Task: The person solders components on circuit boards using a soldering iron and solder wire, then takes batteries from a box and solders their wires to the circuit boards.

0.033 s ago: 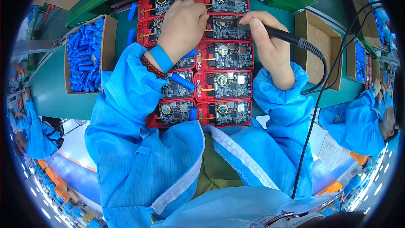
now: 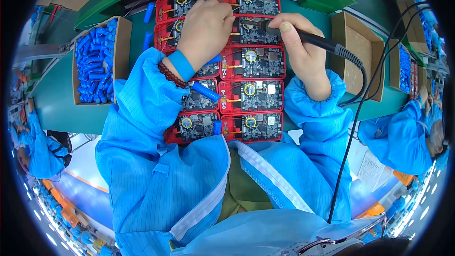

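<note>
- Red tray (image 2: 227, 96) of dark circuit boards (image 2: 259, 62), 2 columns wide, lies on the green bench (image 2: 57, 104) in the head view.
- Right hand (image 2: 298, 42) is closed around a black soldering iron (image 2: 313, 40), its tip at a board near the tray's top.
- Left hand (image 2: 204, 31) rests curled, knuckles up, on the upper left boards; whether it holds anything cannot be told.
- Cardboard box (image 2: 124, 42) of blue cylinders (image 2: 95, 66) sits left of the tray.
</note>
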`<act>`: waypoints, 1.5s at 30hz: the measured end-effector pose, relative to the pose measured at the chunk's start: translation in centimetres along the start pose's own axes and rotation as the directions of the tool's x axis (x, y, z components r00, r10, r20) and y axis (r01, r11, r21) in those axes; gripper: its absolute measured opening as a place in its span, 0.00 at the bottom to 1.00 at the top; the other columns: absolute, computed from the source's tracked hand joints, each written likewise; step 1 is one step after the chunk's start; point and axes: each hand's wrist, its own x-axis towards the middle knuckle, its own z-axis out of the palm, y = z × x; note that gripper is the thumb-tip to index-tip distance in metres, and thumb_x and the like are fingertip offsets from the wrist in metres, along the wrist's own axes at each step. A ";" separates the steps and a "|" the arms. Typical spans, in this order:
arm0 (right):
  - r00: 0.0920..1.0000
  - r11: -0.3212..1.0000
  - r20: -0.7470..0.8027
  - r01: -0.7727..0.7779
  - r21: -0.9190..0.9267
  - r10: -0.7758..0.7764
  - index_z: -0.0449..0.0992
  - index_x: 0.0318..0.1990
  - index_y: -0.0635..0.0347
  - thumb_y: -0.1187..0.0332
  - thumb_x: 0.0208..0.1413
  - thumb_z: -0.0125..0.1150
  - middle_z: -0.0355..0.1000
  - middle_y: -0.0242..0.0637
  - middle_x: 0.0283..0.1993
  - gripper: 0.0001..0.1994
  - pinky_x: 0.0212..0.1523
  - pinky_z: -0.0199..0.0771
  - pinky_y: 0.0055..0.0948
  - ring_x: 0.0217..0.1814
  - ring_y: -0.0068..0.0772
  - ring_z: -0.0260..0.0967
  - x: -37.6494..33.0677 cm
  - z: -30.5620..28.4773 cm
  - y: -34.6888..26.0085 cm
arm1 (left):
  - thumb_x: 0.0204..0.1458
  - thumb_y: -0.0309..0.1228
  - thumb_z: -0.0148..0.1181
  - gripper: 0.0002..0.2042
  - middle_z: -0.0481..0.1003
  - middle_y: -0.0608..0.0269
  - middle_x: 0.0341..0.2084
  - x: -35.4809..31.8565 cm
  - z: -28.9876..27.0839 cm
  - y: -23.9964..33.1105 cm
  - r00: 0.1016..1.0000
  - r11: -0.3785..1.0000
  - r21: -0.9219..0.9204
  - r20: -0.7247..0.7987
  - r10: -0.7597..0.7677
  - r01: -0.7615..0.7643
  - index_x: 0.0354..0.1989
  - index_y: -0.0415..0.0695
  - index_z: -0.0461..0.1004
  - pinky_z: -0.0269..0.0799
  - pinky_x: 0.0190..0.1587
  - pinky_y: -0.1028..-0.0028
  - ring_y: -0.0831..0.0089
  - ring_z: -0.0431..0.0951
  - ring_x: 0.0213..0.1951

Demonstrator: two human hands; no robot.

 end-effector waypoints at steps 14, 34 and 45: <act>0.994 0.996 -0.072 0.085 -0.011 -0.086 0.76 0.36 0.65 0.67 0.60 0.54 0.72 0.34 0.30 0.09 0.30 0.65 0.20 0.29 0.20 0.64 0.2 -0.5 0.2 | 0.50 0.27 0.56 0.04 0.70 0.55 0.24 0.3 0.2 -0.3 1.000 1.000 0.017 0.019 0.011 -0.012 0.26 0.40 0.71 0.64 0.37 0.61 0.53 0.69 0.32; 0.994 0.993 -0.009 0.109 -0.032 -0.110 0.75 0.36 0.65 0.68 0.60 0.55 0.72 0.35 0.29 0.08 0.31 0.68 0.21 0.29 0.22 0.66 0.0 -0.2 0.4 | 0.49 0.27 0.56 0.05 0.69 0.55 0.23 0.1 0.4 -0.4 1.000 0.999 0.030 -0.003 0.023 -0.023 0.26 0.39 0.71 0.64 0.37 0.61 0.54 0.69 0.31; 0.995 0.995 -0.019 0.101 -0.015 -0.102 0.75 0.37 0.65 0.68 0.60 0.54 0.72 0.35 0.30 0.09 0.32 0.68 0.21 0.30 0.21 0.67 -0.1 -0.4 0.6 | 0.49 0.27 0.55 0.05 0.69 0.54 0.23 0.1 0.4 -0.6 0.999 0.999 0.029 0.032 0.013 -0.014 0.26 0.40 0.71 0.65 0.36 0.60 0.54 0.69 0.31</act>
